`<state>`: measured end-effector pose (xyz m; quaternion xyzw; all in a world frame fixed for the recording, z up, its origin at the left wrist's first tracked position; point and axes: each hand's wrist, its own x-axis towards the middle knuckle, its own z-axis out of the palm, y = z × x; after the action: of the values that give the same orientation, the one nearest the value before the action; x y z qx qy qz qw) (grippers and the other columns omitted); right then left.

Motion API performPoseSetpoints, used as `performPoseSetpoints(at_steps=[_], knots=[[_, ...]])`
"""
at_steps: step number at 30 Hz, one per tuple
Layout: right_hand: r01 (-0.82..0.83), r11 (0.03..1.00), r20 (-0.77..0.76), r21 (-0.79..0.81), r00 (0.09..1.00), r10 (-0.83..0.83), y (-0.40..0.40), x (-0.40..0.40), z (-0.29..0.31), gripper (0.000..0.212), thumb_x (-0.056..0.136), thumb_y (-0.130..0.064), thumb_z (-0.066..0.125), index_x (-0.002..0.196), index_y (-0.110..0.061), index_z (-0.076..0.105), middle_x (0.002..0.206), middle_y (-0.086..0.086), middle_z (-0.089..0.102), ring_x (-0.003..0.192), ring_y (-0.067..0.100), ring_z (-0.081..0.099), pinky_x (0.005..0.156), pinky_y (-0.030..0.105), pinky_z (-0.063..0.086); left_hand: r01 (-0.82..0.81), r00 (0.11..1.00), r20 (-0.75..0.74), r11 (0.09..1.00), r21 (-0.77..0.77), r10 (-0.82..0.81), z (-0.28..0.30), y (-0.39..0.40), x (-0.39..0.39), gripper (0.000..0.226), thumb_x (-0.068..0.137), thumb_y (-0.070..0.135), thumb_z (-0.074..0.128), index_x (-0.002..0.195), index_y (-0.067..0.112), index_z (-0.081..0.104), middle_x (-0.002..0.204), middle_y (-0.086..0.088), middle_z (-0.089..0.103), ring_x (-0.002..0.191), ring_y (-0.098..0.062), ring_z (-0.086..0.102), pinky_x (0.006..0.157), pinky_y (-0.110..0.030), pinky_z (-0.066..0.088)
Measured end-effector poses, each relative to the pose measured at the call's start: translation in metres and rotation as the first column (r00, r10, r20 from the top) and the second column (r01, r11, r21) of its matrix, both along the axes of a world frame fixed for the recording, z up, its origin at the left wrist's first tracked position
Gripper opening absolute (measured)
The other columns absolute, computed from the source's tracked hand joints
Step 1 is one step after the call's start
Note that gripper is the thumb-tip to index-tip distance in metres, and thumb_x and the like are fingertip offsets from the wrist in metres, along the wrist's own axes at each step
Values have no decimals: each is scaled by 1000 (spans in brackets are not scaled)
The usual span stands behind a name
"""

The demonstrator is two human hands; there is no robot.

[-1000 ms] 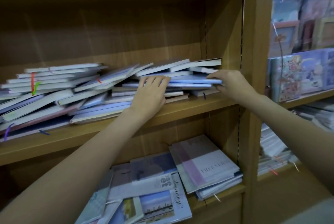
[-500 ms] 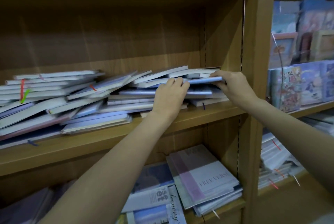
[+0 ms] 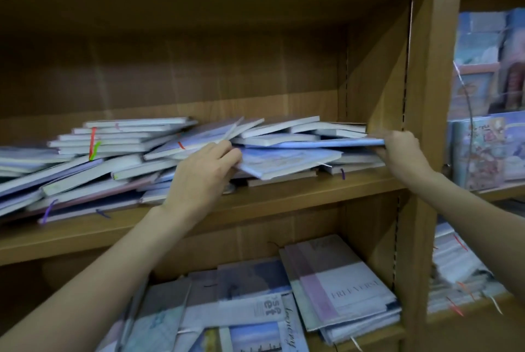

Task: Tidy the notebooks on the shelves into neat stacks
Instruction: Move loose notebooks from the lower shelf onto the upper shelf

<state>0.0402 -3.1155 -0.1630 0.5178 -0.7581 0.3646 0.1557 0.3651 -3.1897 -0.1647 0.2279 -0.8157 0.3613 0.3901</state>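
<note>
Left hand (image 3: pixel 208 172) grips the near-left corner of a pale-blue notebook (image 3: pixel 287 162), tilted, on the untidy pile (image 3: pixel 113 161) of the wooden shelf (image 3: pixel 284 198). Right hand (image 3: pixel 399 151) pinches a thin blue notebook (image 3: pixel 326 143) above it — right end, beside the shelf's side panel.

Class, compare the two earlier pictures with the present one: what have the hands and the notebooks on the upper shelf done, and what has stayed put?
The left hand has gone in under a pale blue notebook, now tilted forward over the shelf edge. The right hand keeps its grip on the thin blue notebook. The slumped pile on the left and the lower-shelf notebooks stayed as they were.
</note>
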Motion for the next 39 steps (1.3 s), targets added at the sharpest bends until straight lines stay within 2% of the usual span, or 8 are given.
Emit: performPoseSetpoints(at_steps=[5, 10, 13, 16, 20, 24, 28, 39], knots=[[-16, 997, 25, 82, 1000, 14, -8, -9, -1, 34, 91, -12, 57, 124, -5, 57, 110, 18, 60, 97, 29, 59, 86, 37, 49, 22, 999, -40, 999, -35, -24, 1, 0, -8, 5, 83, 13, 54, 79, 11, 54, 75, -7, 52, 65, -28, 54, 47, -35, 36], [-145, 938, -462, 314, 840, 284, 3, 42, 7, 65, 89, -36, 60, 145, -23, 31, 154, 5, 23, 143, 24, 16, 115, 46, 10, -93, 995, 23, 983, -160, 98, -2, -16, 12, 13, 81, 18, 53, 90, 11, 60, 98, -9, 61, 95, -32, 54, 89, -38, 33], [-416, 875, -471, 246, 738, 483, -4, 95, 6, 52, 88, -14, 61, 137, -20, 46, 142, 2, 46, 132, 20, 40, 112, 37, 29, -163, 982, 67, 975, -151, 174, -10, -19, 29, 29, 78, 14, 57, 107, 13, 58, 123, -10, 56, 120, -31, 41, 102, -44, 27], [-384, 907, -452, 175, 787, 420, -10, 119, 13, 51, 88, -1, 51, 135, -22, 50, 127, 6, 60, 117, 25, 55, 97, 40, 44, -172, 974, 137, 983, -70, 180, -13, -20, 46, 52, 73, 1, 66, 124, 8, 53, 132, -10, 52, 122, -30, 45, 101, -44, 34], [-324, 929, -490, 180, 789, 370, -9, 121, 28, 53, 91, -2, 51, 138, -25, 46, 123, 11, 62, 111, 28, 57, 95, 40, 46, -206, 975, 112, 974, 99, 194, -15, -16, 52, 65, 69, -5, 59, 132, -1, 46, 133, -16, 52, 117, -33, 54, 96, -49, 45], [-309, 936, -515, 167, 782, 350, 3, 126, 51, 49, 91, -4, 52, 135, -25, 50, 122, 10, 63, 111, 28, 57, 94, 41, 47, -213, 976, 13, 935, 282, 218, -3, -7, 34, 70, 71, -5, 60, 138, -3, 37, 132, -19, 50, 123, -35, 48, 108, -49, 28], [-328, 932, -568, 151, 744, 354, 12, 131, 83, 43, 92, -9, 52, 131, -26, 55, 121, 6, 64, 111, 27, 58, 90, 41, 47, -205, 971, -70, 948, 243, 228, 8, -14, 33, 68, 69, -17, 57, 134, -6, 41, 126, -21, 54, 113, -37, 55, 103, -51, 35], [-207, 969, -722, 134, 649, 238, 28, 142, 129, 32, 96, -26, 50, 127, -31, 55, 115, 5, 65, 105, 30, 58, 70, 33, 39, -383, 913, -8, 864, 326, 408, 28, -10, 32, 65, 93, 3, 38, 149, 17, 8, 147, 0, 34, 134, -19, 34, 109, -36, 21]])
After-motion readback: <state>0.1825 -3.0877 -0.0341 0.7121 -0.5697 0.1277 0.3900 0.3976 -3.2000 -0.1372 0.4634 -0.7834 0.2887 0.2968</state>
